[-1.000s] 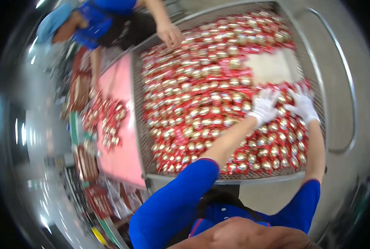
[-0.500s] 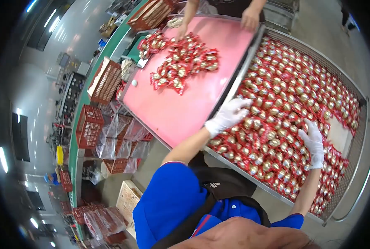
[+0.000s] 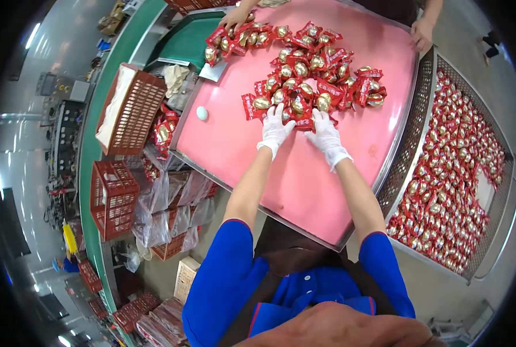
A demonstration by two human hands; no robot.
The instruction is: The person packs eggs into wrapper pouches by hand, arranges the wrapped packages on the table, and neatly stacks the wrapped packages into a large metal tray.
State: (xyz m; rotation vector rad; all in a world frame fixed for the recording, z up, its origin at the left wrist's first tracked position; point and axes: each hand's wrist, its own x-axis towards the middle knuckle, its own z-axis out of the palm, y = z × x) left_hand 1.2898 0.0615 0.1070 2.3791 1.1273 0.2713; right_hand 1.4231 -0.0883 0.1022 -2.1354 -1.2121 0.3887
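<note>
Red packets point(image 3: 301, 104) with gold egg-shaped contents lie in a loose pile on a pink tabletop point(image 3: 258, 173) with a metal rim. At the pile's near edge, my white-gloved left hand point(image 3: 276, 130) touches packets with its fingers apart and thumb stretched sideways. My white-gloved right hand point(image 3: 328, 140) is just to its right, its fingers stretched against the same near edge. Neither hand is wrapped round a packet. A small pale egg-shaped piece point(image 3: 202, 113) sits alone near the tabletop's left edge.
A perforated metal tray point(image 3: 405, 133) full of similar packets stands at right. Across the table, a co-worker's hand point(image 3: 235, 18) touches packets; the other hand point(image 3: 421, 34) is by the rim. A green tray point(image 3: 180, 43) and red-brown crates point(image 3: 136, 110) are at left.
Both my hands have moved left from the packet-filled tray to the pile on the pink tabletop. My view has shifted left. The co-worker's left-side hand remains at the far packets.
</note>
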